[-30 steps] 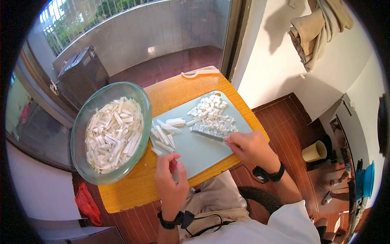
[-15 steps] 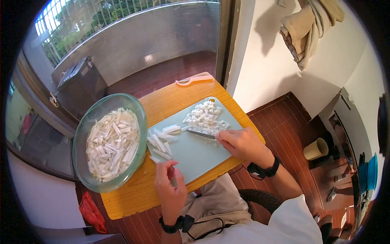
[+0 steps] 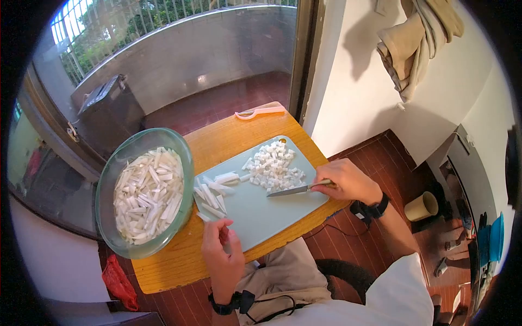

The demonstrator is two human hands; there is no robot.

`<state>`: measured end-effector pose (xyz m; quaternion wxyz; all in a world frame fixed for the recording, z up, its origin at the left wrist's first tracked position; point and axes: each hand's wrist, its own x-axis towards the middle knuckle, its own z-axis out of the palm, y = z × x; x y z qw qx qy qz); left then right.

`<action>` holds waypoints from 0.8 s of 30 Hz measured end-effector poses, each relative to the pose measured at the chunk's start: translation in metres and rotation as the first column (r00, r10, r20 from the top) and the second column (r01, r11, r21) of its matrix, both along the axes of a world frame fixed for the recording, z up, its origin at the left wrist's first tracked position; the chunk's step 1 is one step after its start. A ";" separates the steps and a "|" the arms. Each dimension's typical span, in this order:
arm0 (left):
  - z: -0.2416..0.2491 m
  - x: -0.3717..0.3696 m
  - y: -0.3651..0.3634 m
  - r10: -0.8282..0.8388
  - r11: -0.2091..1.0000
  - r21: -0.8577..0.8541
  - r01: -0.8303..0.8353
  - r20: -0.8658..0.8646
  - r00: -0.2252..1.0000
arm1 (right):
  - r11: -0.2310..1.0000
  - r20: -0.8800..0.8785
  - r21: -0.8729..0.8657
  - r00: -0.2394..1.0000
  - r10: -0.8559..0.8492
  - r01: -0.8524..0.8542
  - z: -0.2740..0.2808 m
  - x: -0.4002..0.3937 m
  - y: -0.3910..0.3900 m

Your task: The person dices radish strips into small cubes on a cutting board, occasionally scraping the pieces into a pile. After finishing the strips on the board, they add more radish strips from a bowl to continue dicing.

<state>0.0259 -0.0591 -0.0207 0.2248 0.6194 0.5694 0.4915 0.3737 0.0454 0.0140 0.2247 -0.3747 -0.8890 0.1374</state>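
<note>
My right hand (image 3: 348,182) grips a small knife (image 3: 289,191) by its handle, its blade flat over the cutting board (image 3: 266,214), just below a pile of white diced vegetable (image 3: 274,165). My left hand (image 3: 224,252) hovers at the board's near left edge. Its fingers are loosely curled, thumb apart, and nothing shows between them. Beyond its fingertips lie several white vegetable strips (image 3: 212,198) on the board. A large clear bowl (image 3: 104,217), full of similar strips, stands to the left.
The board rests on a small wooden table (image 3: 168,274). A pink peeler (image 3: 260,112) lies at its far edge. On the floor are a red plastic bag (image 3: 119,283) at left and a beige bin (image 3: 421,206) at right. A glass door (image 3: 190,70) stands behind.
My right hand has moved right and drawn the knife away from the strips, to the near side of the diced pile. My left hand has barely shifted.
</note>
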 end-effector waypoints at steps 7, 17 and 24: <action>0.003 0.000 -0.002 0.014 0.998 -0.061 -0.015 -0.024 1.000 | 0.994 -0.081 0.052 0.992 0.098 -0.094 -0.012 0.003 0.031; 0.002 0.004 -0.002 0.017 0.999 -0.043 -0.018 -0.026 1.000 | 0.995 -0.097 -0.058 0.992 0.076 -0.082 -0.001 0.038 0.019; 0.009 0.007 0.001 -0.148 0.981 0.059 0.184 -0.380 0.913 | 0.989 -0.083 -0.116 0.993 0.086 -0.095 0.000 0.041 0.025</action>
